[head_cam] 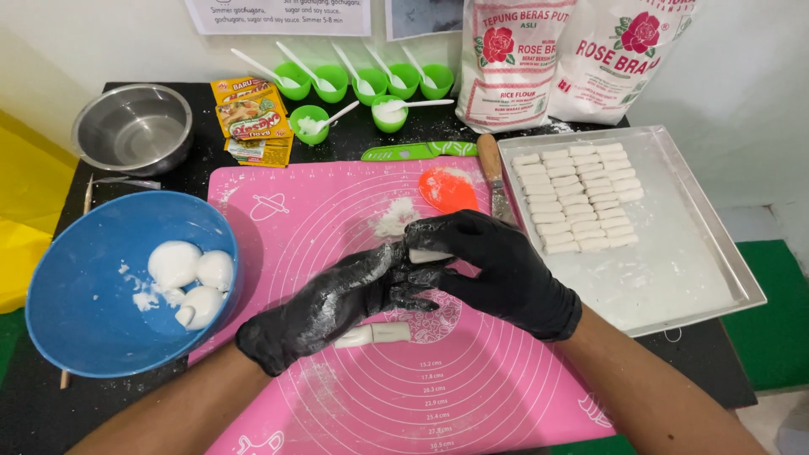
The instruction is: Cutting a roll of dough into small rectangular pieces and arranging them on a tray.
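Closest in, both arms come up from the bottom edge in black gloves over the pink mat (pixel 472 396). A short white dough log (pixel 373 334) lies on the mat just under the wrists. The left hand (pixel 324 307) is dusted with flour and its fingertips pinch one end of a small white dough piece (pixel 428 255); the right hand (pixel 497 265) curls over the other end, so both are gripping it just above the mat.

What I'd worry about: those floury gloves look slick, so the piece could get squashed out of shape or slip and land on the log below. Just my guess though.

Left of the mat, a blue bowl (pixel 76 337) holds three dough balls (pixel 190 278). Right, a metal tray (pixel 716 253) carries neat rows of cut pieces (pixel 577 198). Further back on the black surface (pixel 371 135): an orange scraper (pixel 447 192), a green knife (pixel 413 152), small green cups with spoons (pixel 362 80), seasoning packets (pixel 253 118), a steel bowl (pixel 133 128), and two flour bags (pixel 548 59) against a white wall.
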